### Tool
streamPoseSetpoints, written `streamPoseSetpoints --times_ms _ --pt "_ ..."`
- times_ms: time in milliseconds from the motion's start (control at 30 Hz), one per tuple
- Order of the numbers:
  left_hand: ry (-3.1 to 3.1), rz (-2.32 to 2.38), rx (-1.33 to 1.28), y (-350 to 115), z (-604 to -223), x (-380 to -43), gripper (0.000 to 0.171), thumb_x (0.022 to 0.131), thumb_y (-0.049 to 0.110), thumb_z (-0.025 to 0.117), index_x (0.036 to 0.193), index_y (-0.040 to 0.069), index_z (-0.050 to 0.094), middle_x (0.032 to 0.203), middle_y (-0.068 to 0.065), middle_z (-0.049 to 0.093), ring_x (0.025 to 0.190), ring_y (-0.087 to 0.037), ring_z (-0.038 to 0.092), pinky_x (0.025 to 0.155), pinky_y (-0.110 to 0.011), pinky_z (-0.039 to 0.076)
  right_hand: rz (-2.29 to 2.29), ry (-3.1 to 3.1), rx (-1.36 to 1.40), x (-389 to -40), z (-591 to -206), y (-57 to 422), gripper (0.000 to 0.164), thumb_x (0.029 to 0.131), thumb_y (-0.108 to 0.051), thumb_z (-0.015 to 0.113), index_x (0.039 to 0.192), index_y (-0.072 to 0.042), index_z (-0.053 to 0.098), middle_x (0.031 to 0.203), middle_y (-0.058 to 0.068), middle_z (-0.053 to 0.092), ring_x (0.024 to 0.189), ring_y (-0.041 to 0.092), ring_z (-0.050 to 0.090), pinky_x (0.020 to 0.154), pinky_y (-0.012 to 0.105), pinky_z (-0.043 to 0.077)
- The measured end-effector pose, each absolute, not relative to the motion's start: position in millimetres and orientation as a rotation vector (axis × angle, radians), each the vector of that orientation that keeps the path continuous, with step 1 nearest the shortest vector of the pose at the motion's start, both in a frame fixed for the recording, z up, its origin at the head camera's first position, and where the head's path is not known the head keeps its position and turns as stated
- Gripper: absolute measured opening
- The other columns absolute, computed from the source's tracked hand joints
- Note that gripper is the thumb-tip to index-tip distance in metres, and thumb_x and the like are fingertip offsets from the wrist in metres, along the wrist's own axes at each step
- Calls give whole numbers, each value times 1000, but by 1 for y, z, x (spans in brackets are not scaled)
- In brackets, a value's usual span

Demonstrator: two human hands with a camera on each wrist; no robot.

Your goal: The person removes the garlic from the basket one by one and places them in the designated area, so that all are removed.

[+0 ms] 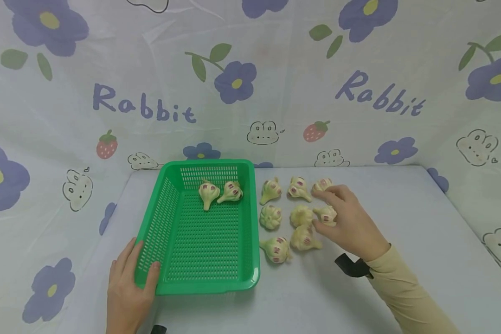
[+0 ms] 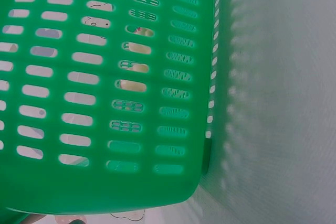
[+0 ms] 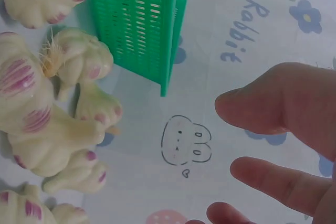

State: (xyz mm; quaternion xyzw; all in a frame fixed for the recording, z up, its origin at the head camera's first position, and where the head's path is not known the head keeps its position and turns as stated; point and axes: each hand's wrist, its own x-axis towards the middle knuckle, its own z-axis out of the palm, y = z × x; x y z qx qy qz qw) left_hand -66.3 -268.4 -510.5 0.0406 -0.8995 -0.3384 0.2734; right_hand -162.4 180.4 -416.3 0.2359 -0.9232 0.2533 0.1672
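Observation:
A green plastic basket (image 1: 208, 287) with slotted walls stands left of centre, with two garlic bulbs inside, such as the purple-marked garlic bulb (image 1: 208, 192) near its back wall. My left hand (image 1: 129, 287) holds the basket's front left corner, thumb over the rim and fingers along the outer side. Its grip is hardly visible in the left wrist view, where the basket wall (image 2: 173, 184) fills most of the picture. Over the rightmost bulbs hovers my right hand (image 1: 350, 222), thumb and fingers apart around a garlic bulb (image 1: 327, 215). In the right wrist view nothing lies between the thumb (image 3: 262, 98) and fingers.
Several more garlic bulbs lie in loose rows right of the basket, among them a bulb (image 1: 277, 250) at the front and a bulb (image 1: 271, 191) at the back. A white printed cloth (image 1: 275, 83) hangs behind the white table (image 1: 384, 204).

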Motion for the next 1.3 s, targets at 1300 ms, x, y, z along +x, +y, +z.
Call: streamPoseSetpoints --times_ms 1300 --pt "-2398 -908 99 -269 -512 -67 59 95 21 74 149 7 56 157 -18 49 145 -44 45 122 -73 22 634 -2694 933 -213 -396 48 55 89 -23 79 140 -7 64 131 17 57 120 33 58 83 42 59"
